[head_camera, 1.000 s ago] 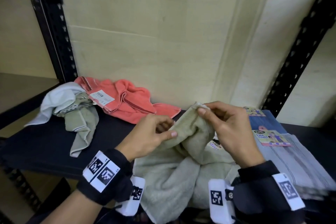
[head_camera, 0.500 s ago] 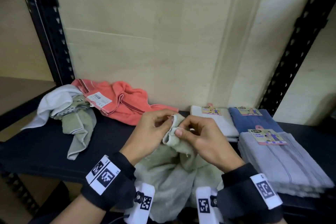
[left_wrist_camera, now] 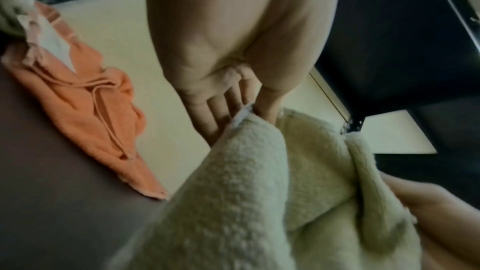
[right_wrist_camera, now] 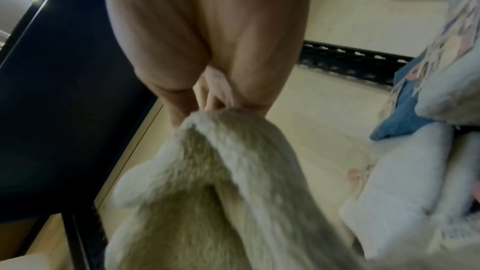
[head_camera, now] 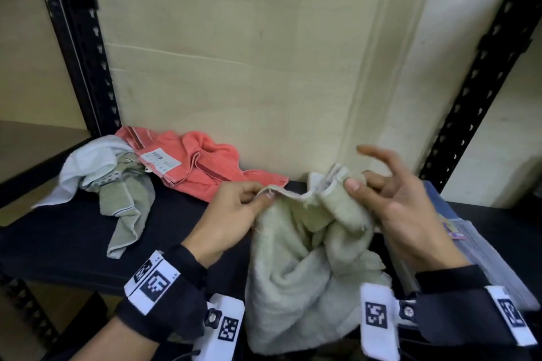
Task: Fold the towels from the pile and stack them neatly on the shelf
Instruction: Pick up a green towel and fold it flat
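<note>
A crumpled pale green towel (head_camera: pixel 293 272) hangs between my hands above the black shelf (head_camera: pixel 58 237). My left hand (head_camera: pixel 261 196) pinches its upper edge between thumb and fingers; the left wrist view shows the hem (left_wrist_camera: pixel 241 114) at the fingertips. My right hand (head_camera: pixel 352 183) pinches a bunched part of the same edge (right_wrist_camera: pixel 207 122) with the thumb while its other fingers spread upward. The unfolded pile lies at the back left: a coral towel (head_camera: pixel 199 164), a white towel (head_camera: pixel 91 161) and a grey-green towel (head_camera: pixel 126 205).
Folded towels are stacked on the shelf's right side: a grey one (head_camera: pixel 484 258) in front, a blue one (head_camera: pixel 437 193) behind, both partly hidden by my right hand. Black perforated uprights (head_camera: pixel 79 47) stand on both sides, and a wooden back panel (head_camera: pixel 249 82) closes the rear.
My hands have drawn apart along the towel's edge, the right going right and up with its free fingers spreading. The hem between them is pulled out.
</note>
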